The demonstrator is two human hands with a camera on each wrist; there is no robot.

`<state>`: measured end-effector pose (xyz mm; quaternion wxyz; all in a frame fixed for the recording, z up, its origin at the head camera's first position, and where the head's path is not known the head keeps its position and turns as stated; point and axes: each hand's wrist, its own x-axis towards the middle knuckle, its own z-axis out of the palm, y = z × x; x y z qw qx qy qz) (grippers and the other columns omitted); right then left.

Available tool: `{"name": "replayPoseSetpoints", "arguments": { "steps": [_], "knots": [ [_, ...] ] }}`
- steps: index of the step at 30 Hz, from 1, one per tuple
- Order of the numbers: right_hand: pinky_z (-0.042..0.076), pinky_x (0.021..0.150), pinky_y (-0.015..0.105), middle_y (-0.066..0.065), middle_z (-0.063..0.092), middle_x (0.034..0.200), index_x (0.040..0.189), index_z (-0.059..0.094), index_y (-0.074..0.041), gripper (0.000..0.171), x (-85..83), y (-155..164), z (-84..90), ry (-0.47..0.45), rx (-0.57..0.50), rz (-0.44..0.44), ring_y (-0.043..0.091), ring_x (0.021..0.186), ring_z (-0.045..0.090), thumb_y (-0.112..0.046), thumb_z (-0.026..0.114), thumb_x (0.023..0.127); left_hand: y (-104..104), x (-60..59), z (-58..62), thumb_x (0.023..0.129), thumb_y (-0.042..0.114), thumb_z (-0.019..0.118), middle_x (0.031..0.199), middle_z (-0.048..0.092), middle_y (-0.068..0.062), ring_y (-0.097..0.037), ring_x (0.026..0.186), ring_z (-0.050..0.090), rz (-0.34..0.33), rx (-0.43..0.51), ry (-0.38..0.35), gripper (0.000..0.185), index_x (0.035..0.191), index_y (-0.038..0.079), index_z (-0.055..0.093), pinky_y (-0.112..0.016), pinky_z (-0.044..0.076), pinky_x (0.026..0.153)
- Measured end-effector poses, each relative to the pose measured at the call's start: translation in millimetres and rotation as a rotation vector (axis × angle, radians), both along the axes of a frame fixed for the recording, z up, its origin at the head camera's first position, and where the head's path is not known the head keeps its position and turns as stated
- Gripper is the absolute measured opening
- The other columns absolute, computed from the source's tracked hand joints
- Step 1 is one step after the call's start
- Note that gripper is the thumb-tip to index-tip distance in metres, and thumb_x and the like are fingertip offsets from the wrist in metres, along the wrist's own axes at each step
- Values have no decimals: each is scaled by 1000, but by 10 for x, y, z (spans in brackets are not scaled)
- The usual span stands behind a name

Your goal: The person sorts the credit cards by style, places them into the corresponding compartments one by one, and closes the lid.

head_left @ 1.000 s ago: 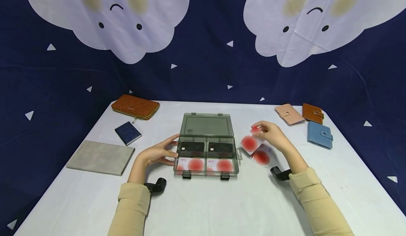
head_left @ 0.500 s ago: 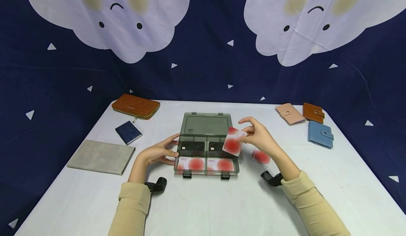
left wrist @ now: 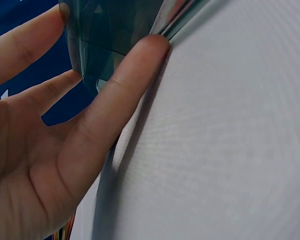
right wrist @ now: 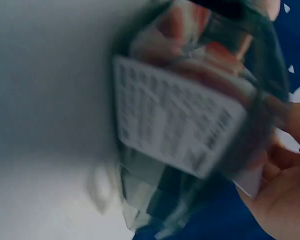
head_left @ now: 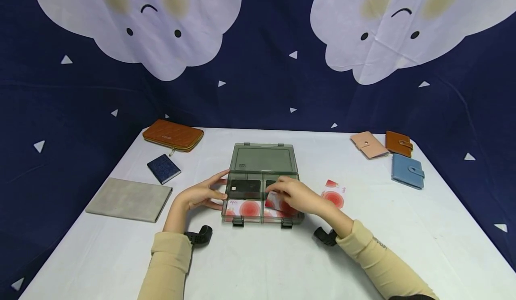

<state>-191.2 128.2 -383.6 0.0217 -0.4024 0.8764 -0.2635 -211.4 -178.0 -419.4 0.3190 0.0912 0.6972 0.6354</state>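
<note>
The right hand (head_left: 296, 198) has travelled from the table at the right of the box (head_left: 263, 184) to a position over the box's near-right compartment, carrying one card (head_left: 276, 200) with it — a second ago that card was being lifted off a small pile beside the box, and half a second ago it was in the air over the box's right edge. The fingers are now curled on the card, which sits tilted at the compartment mouth, partly over a red-spotted card already lying there; whether it has bottomed out in the compartment cannot be told, since the right wrist view is blurred and shows only the printed back of a card against the smoky plastic. One red-spotted spare card (head_left: 333, 196) is left on the table (head_left: 258, 264) just right of the box, where two were visible before. The left hand (head_left: 199, 195) has not moved: its fingers lie straight against the box's left wall, thumb touching the lower corner, steadying it without gripping. The lid (head_left: 263, 158) stays folded back. Judged from this, one card is at the point of being seated in the box, and one loose card on the table has yet to be handled.
</note>
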Motion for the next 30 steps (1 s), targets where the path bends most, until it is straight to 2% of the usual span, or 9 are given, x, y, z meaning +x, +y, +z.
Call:
{"name": "replayPoseSetpoints", "arguments": {
  "steps": [2,6,11,15,21,24,30],
  "knots": [
    [48,67,23,3,63,93,114,64,-7,31,26,-26,-30,8,57,6,12,79,55,5,57,86,15,-7,-5,85,1,60,146,7,-23,-25,98,53,13,-9,-12,86,150,20,8,-45,53,81],
    [52,75,29,4,67,96,114,63,-7,33,78,-45,-39,24,141,5,15,88,62,3,61,83,29,-4,4,86,-1,58,147,7,-22,-26,98,53,24,-15,-19,85,150,20,7,-45,54,79],
    [52,79,33,3,66,104,110,65,-9,33,124,-19,-14,117,184,3,16,94,61,3,64,79,38,9,27,86,0,59,147,8,-22,-25,98,53,27,-21,-16,85,150,22,8,-45,54,79],
    [53,76,32,2,66,98,110,65,-10,33,135,31,4,131,165,-20,15,89,61,2,66,79,41,8,27,86,0,59,147,7,-22,-23,95,53,22,-20,-11,85,150,22,8,-44,54,79],
    [52,77,33,5,67,94,112,62,-6,33,90,243,62,46,76,-58,17,88,62,1,67,80,37,5,19,86,0,59,147,8,-22,-22,94,54,24,-21,-12,85,150,21,8,-44,54,78],
    [52,75,36,6,67,95,112,63,-5,33,37,448,79,20,15,-116,19,87,61,0,67,79,37,7,14,85,0,59,146,8,-22,-23,94,54,27,-19,-13,85,150,21,8,-44,54,78],
    [52,72,39,12,66,94,110,62,0,31,-89,904,31,-20,-26,-285,24,84,61,3,65,79,32,5,17,85,0,59,146,7,-23,-24,95,54,23,-19,-9,85,150,20,8,-44,54,78]
  ]
}}
